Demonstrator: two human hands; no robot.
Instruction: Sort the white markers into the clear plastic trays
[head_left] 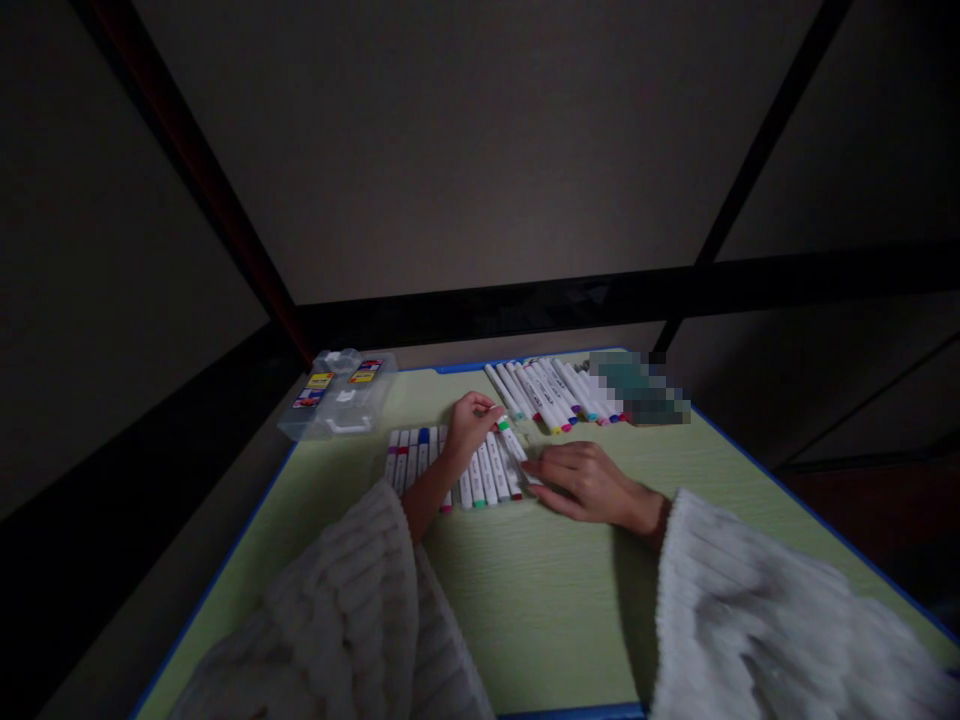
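Between my two hands is a white marker with a green band (513, 440), tilted over the right end of a row of white markers (478, 478). My left hand (472, 425) pinches its upper end, and the fingers of my right hand (581, 480) close on its lower end. The row lies side by side on the pale green table (540, 600), partly hidden by my left hand and wrist. Farther back lies a looser group of white markers (551, 392) with coloured ends.
A clear plastic case (349, 395) with colourful labels stands at the table's back left. A blurred green object (637, 390) is at the back right, beside the loose markers. The table has a blue edge, and a wall rises behind it.
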